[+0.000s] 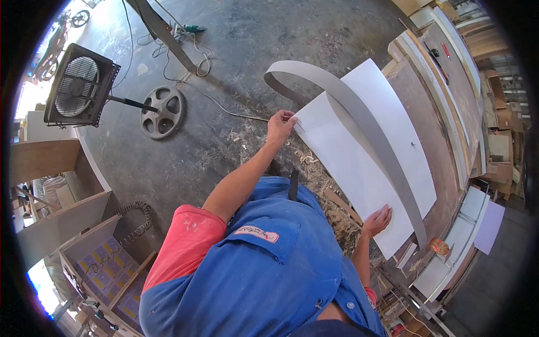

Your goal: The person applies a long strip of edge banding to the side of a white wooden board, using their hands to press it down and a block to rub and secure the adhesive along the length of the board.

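A large white panel (342, 146) lies on a brown workbench to my right. At its far left corner, my left hand (281, 128) is closed, with thumb and fingers on the panel's edge. My right hand (377, 220) rests on the panel's near part, its fingers stretched out over the white surface. A long grey strip (368, 121) arches above the panel in a loop. Its far bend hangs beyond my left hand, and its near end comes down by the panel's right side. Part of the strip's far end is hidden behind the panel.
Wood shavings (337, 196) litter the floor between me and the bench. A fan (78, 87) on a wheel-shaped base (163, 112) stands at the left, with a cable (224, 109) running across the floor. Wooden cabinets (62, 196) are at lower left. A tape roll (439, 246) sits at right.
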Demonstrator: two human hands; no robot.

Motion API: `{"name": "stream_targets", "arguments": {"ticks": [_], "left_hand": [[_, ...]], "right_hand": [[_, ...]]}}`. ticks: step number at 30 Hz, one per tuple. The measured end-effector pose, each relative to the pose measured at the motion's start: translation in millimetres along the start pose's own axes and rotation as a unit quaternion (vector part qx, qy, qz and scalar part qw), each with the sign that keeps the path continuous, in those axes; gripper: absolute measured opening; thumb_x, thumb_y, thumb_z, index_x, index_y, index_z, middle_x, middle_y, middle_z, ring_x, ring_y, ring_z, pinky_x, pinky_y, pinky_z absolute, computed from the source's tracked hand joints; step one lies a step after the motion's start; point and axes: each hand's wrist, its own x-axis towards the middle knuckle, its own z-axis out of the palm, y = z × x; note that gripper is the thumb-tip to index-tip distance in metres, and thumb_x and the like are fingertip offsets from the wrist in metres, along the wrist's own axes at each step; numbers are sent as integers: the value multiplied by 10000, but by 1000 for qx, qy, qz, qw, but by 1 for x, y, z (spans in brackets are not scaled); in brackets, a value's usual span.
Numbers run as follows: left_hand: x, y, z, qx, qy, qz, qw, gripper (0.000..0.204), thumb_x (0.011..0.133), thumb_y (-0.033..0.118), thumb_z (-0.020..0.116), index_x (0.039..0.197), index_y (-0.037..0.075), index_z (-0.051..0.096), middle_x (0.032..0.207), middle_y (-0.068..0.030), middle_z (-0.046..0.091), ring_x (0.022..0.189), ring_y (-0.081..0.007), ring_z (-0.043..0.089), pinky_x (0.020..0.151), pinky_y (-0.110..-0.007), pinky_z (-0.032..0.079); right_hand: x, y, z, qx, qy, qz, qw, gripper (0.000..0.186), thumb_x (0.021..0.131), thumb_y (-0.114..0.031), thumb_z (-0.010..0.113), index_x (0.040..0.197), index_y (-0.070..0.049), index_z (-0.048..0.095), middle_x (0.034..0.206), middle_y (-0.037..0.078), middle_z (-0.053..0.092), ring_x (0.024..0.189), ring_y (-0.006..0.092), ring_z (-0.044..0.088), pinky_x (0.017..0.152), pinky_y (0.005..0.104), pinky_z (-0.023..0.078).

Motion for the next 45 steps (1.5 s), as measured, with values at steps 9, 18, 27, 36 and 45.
{"name": "stream_targets", "arguments": {"ticks": [9,18,27,36,45], "left_hand": [[10,-8,8,81,55,-26,995,334,737,176,766,937,3,562,824,-108,639,746,-207,628,701,-342,519],[9,-15,4,49,-6,-27,998,312,798,182,737,1000,-3,587,844,-114,669,763,-197,642,700,-331,516],[13,-22,2,24,-25,-48,998,308,832,217,719,1014,-6,607,871,-130,684,746,-178,661,658,-319,530],[6,-8,-2,5,-64,-42,997,272,859,155,698,1024,-37,600,893,-117,689,751,-162,669,638,-290,559],[12,-6,-2,16,-90,-40,995,234,875,133,677,1010,-44,606,846,-101,685,725,-146,662,599,-270,551]], "right_hand": [[2,-7,-3,3,-1,7,1000,401,934,-145,467,1311,-32,545,1378,211,470,1298,359,420,1083,470,338],[-1,-5,-5,13,7,-1,1000,395,933,-145,470,1301,-25,547,1376,220,471,1283,371,433,1074,476,347],[3,0,-2,0,27,-22,999,403,906,-123,499,1292,-21,552,1354,229,490,1261,382,453,1062,482,360],[4,-4,-6,19,31,-4,999,396,898,-110,503,1280,-23,562,1345,229,504,1256,383,461,1052,482,369],[2,-2,-4,14,43,22,999,375,902,-103,506,1265,-43,577,1334,214,515,1259,373,462,1052,479,371]]}}
